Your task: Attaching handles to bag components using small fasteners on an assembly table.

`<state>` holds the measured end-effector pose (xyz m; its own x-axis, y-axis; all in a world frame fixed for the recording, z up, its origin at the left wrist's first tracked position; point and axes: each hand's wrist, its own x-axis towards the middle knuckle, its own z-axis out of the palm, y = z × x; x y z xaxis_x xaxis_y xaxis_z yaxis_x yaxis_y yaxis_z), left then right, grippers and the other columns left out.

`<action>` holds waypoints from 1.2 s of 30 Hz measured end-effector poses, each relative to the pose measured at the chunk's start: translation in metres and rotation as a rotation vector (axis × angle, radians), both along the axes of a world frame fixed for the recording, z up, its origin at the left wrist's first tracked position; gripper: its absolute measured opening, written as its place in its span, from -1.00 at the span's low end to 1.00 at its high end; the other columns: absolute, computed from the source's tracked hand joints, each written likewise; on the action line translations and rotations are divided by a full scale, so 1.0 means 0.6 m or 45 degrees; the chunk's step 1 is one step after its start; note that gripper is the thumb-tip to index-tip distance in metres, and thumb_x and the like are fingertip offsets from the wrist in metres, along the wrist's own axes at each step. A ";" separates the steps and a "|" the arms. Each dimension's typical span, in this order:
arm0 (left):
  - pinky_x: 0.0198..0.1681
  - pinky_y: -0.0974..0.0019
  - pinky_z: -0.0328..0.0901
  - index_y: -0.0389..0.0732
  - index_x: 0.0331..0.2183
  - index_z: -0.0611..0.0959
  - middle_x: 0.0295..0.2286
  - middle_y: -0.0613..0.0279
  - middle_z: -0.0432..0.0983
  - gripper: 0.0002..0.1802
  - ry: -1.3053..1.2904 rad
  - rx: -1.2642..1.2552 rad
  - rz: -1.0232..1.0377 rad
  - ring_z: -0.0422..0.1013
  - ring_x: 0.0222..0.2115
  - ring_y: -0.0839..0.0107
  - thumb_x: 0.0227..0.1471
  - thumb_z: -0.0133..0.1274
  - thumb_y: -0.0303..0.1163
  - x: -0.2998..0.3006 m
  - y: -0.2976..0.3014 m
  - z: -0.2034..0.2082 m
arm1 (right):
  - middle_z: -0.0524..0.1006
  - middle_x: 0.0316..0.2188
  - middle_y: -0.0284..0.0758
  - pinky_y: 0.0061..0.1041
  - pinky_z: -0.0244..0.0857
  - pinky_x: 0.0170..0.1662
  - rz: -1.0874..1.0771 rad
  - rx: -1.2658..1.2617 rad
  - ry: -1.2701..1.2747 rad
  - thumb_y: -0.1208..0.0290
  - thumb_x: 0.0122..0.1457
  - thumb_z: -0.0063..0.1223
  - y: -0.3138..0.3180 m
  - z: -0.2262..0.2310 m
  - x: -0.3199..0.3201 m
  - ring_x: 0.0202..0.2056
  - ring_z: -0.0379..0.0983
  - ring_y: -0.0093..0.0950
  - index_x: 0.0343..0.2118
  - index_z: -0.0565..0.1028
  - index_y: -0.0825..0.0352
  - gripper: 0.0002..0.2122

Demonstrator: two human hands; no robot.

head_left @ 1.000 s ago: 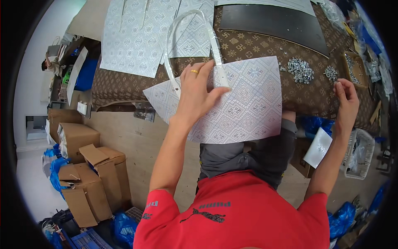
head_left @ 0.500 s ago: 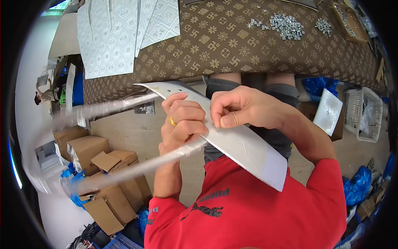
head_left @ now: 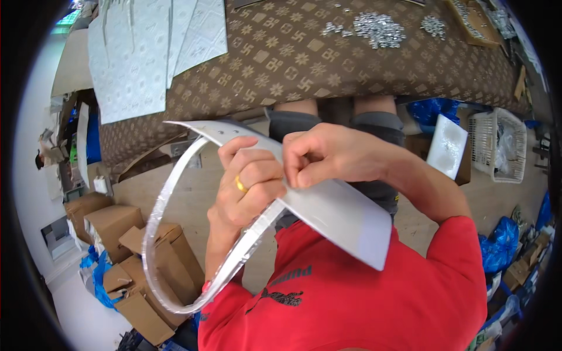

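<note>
A stiff white panel (head_left: 345, 216) lies slantwise across my lap, one end toward the table and the other against my red shirt. A white strap (head_left: 252, 238), wrapped in clear film, loops out from its left edge. My left hand (head_left: 252, 175), wearing a gold ring, is wrapped around the panel's edge beside the strap. Pressed to the panel's face, my right hand (head_left: 333, 158) has thumb and forefinger pinched together. Whatever lies between those fingers is hidden. A few small dark dots show near the panel's far end.
A brown patterned cloth (head_left: 275, 70) covers the table ahead, with piles of small shiny metal pieces (head_left: 379, 30) and silvery patterned sheets (head_left: 132, 70). Cardboard boxes (head_left: 158, 263) crowd the floor at left. A white plastic basket (head_left: 483, 143) and blue bags (head_left: 500, 240) are at right.
The strap was blurred in a wide swing to the left; now it hangs sharp in a narrower loop. Both hands keep nearly the same hold on the panel. The view has shifted slightly.
</note>
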<state>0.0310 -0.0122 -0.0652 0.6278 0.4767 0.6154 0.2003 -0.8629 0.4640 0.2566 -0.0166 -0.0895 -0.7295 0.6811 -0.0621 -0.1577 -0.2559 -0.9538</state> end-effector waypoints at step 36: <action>-0.01 0.04 0.21 -0.07 -0.45 0.69 -0.46 0.42 0.44 -0.78 0.263 0.194 0.079 0.42 -0.41 0.41 -0.32 0.24 -0.36 0.027 0.013 -0.013 | 0.58 -0.36 -0.41 -0.63 0.35 -0.28 -1.377 0.142 0.073 0.52 0.22 0.24 0.029 -0.014 0.328 -0.32 0.49 -0.64 -0.30 0.60 0.40 -0.93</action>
